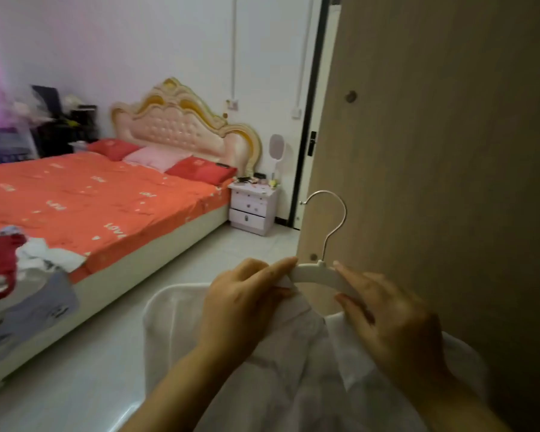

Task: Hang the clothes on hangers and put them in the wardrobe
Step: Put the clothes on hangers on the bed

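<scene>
Two hands fitting a white garment onto a hanger beside a wooden panel

Closest to the viewer, a thin white cloth garment (pixel 293 369) hangs low and centre, between two bare forearms. Its neck is gathered around a white plastic hanger with a silver wire hook (pixel 315 274), held up in front of the person.

The left hand (pixel 247 294) pinches fabric against the hanger's left end. The right hand (pixel 387 319) is curled around the right arm, thumb beneath.

The hanger's long axis runs left to right across the view. The hook stands upright, with its open tip curving left towards an orange-sheeted bed (pixel 91 198).

A tall tan wooden panel (pixel 449 151), probably the wardrobe door, stands just behind the hook. A loose pile of red, white and grey clothes (pixel 19 266) waits on the bed's near corner.

The left shoulder looks only partly seated. If that pinch loosens, the slippery cloth could slide off. The hook might also snag the panel's edge when the hanger is lifted
</scene>
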Demonstrator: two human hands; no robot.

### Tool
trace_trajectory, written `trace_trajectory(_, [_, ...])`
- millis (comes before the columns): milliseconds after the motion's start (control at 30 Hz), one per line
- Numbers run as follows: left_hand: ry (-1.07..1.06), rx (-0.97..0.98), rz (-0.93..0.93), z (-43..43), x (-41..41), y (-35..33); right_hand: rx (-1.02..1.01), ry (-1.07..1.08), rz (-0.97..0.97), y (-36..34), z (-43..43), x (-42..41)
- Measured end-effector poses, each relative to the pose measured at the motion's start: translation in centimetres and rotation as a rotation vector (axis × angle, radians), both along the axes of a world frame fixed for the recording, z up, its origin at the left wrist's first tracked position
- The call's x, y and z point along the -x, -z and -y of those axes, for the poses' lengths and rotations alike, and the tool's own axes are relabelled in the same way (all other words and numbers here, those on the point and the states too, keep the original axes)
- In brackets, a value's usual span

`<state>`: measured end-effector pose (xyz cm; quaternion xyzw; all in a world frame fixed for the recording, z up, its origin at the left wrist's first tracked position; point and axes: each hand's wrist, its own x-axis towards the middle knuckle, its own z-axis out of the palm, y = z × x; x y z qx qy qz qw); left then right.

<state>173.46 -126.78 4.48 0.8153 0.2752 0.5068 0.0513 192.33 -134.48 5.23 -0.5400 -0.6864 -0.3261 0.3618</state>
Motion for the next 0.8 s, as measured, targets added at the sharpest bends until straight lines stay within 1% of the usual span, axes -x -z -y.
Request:
trace_trajectory(167, [-0.265, 0.016, 0.001, 0.0, 6.5, 0.9, 0.022, -0.272, -0.096, 1.6, -4.5, 5.5])
trace_trajectory(267, [-0.402, 0.010, -0.013, -0.4, 9.6, 1.2, 0.068, -0.375, -0.146, 2.2, -7.2, 8.8])
trace_trajectory(367, [-0.530, 0.000, -0.014, -1.6, 13.0, 1.4, 0.112, -0.470, -0.143, 2.6, -10.5, 12.2])
trace_trajectory(567, [-0.704, -0.054, -0.041, -5.8, 20.4, 3.1, 0.117, -0.601, -0.122, 3.7, -17.9, 19.9])
trace_trajectory(800, [-0.821, -0.055, -0.068, -13.6, 29.4, 4.7, 0.135, -0.661, -0.082, 4.8, -27.6, 29.5])
